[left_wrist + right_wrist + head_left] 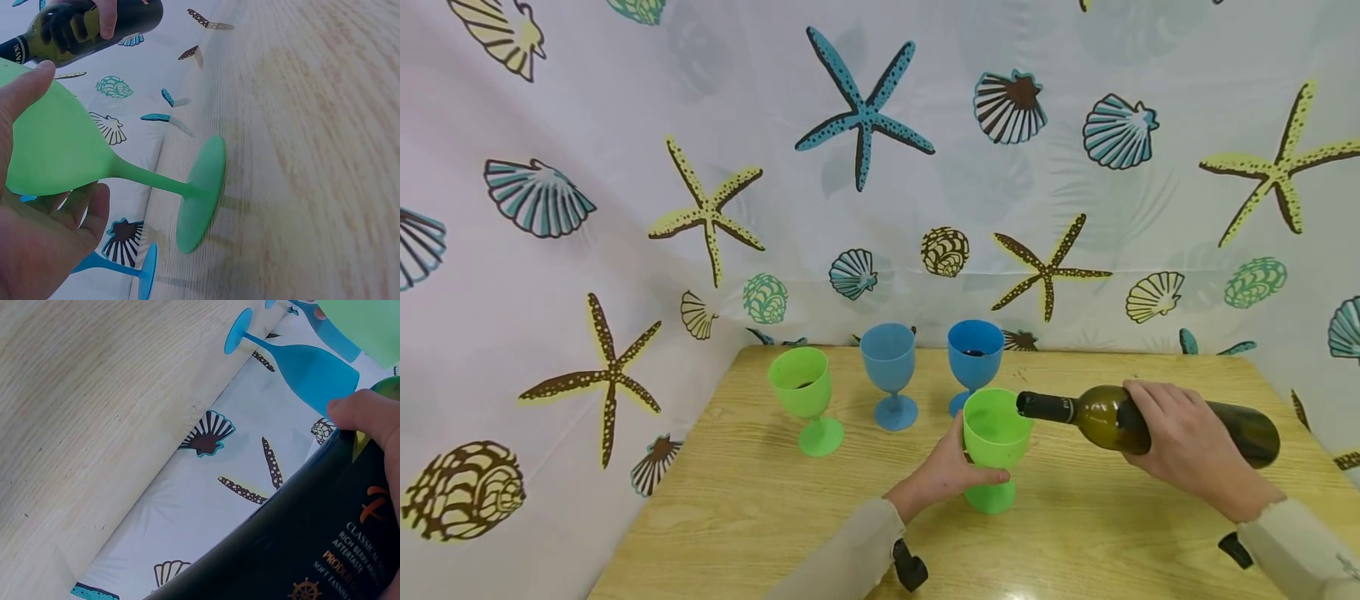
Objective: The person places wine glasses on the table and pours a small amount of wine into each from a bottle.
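Note:
My left hand (pixel 951 468) grips a green plastic goblet (pixel 997 437) around its bowl. In the left wrist view, the thumb lies on one side of the green bowl and the fingers curl under the other. My right hand (pixel 1187 442) grips a dark glass wine bottle (pixel 1112 417) around its body and holds it nearly level. The bottle's mouth is at the goblet's right rim; no stream of liquid shows. In the right wrist view, the bottle's dark label (pixel 350 550) carries printed words.
Behind the held goblet stand a dark blue goblet (pixel 976 354) with dark liquid inside and a lighter blue goblet (pixel 888 367). Another green goblet (pixel 802 387), also with something dark inside, stands at the left. A patterned curtain (pixel 887 208) hangs behind the wooden table (pixel 737 517).

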`<state>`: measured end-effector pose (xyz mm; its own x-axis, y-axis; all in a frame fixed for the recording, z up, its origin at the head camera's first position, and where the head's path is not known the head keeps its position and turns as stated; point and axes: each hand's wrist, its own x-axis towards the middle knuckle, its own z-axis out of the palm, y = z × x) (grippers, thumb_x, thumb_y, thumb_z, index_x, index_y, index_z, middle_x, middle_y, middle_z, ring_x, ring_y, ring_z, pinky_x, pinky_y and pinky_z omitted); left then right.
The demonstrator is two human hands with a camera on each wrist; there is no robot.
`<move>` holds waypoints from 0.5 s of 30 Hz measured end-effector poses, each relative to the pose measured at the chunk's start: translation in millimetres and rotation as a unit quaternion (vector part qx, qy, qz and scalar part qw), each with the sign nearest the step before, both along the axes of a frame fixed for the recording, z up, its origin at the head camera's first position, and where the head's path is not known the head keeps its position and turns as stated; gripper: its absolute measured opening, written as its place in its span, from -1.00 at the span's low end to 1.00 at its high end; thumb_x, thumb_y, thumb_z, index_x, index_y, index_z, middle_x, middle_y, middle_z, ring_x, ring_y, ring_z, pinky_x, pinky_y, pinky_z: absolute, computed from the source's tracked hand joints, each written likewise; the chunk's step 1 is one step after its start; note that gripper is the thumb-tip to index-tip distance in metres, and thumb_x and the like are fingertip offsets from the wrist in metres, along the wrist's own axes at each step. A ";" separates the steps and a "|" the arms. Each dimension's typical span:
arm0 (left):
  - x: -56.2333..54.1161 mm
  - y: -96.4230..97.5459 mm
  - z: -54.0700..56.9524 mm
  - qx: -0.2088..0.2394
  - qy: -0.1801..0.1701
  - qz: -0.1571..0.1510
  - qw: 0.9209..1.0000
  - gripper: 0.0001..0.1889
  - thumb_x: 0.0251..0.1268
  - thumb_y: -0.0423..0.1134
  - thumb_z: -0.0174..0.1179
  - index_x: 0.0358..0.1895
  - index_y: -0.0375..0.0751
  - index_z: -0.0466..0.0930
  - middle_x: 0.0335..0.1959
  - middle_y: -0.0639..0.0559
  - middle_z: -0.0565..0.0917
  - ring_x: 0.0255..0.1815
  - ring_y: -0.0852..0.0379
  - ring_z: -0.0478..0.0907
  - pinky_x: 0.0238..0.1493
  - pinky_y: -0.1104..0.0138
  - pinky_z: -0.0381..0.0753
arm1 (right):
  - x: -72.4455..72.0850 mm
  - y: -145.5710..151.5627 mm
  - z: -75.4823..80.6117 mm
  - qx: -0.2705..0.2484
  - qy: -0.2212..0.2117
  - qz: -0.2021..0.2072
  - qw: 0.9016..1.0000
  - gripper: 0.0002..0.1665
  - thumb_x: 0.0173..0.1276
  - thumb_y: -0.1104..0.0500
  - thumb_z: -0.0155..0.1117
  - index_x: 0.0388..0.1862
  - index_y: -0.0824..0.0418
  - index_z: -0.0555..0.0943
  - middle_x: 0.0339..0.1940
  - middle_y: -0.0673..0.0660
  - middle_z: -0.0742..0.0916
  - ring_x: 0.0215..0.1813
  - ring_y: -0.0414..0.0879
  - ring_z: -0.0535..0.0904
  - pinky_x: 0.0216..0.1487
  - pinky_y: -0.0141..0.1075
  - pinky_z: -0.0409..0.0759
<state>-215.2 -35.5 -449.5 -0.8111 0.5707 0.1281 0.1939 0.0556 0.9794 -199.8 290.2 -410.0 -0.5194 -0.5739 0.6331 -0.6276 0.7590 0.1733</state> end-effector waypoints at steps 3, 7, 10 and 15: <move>-0.6 -0.2 -1.3 0.002 0.000 -0.002 1.000 -0.12 0.08 -0.43 0.36 0.40 -0.07 -0.01 0.13 0.03 0.46 0.09 0.16 0.47 0.09 0.29 0.45 | -1.5 0.2 1.4 0.022 0.017 -0.007 1.000 0.06 -0.25 -0.14 0.58 0.11 0.52 0.43 -0.12 0.40 0.60 -0.14 0.27 0.54 -0.18 0.12 0.50; -1.3 -0.6 -2.7 0.005 0.001 -0.004 1.000 -0.12 0.08 -0.43 0.36 0.40 -0.07 -0.01 0.12 0.03 0.46 0.08 0.17 0.48 0.09 0.30 0.46 | -2.9 -0.9 4.0 0.037 0.039 -0.010 0.999 0.19 -0.64 0.04 0.73 0.08 0.52 0.45 -0.13 0.40 0.61 -0.18 0.27 0.55 -0.20 0.10 0.52; -1.3 -0.8 -2.8 0.006 0.001 -0.005 1.000 -0.13 0.08 -0.44 0.35 0.40 -0.07 -0.01 0.12 0.02 0.46 0.08 0.17 0.48 0.08 0.30 0.46 | -3.4 -0.4 6.3 0.043 0.044 -0.006 0.998 0.22 -0.70 0.04 0.75 0.06 0.53 0.45 -0.13 0.40 0.60 -0.20 0.27 0.55 -0.21 0.10 0.52; -0.9 -0.8 -2.0 0.006 0.003 -0.005 1.000 -0.14 0.08 -0.45 0.35 0.40 -0.08 0.00 0.13 0.01 0.47 0.08 0.17 0.48 0.09 0.30 0.45 | -5.3 0.6 9.7 0.052 0.049 -0.001 0.997 0.25 -0.75 0.03 0.76 0.07 0.52 0.46 -0.14 0.40 0.60 -0.18 0.26 0.55 -0.21 0.10 0.51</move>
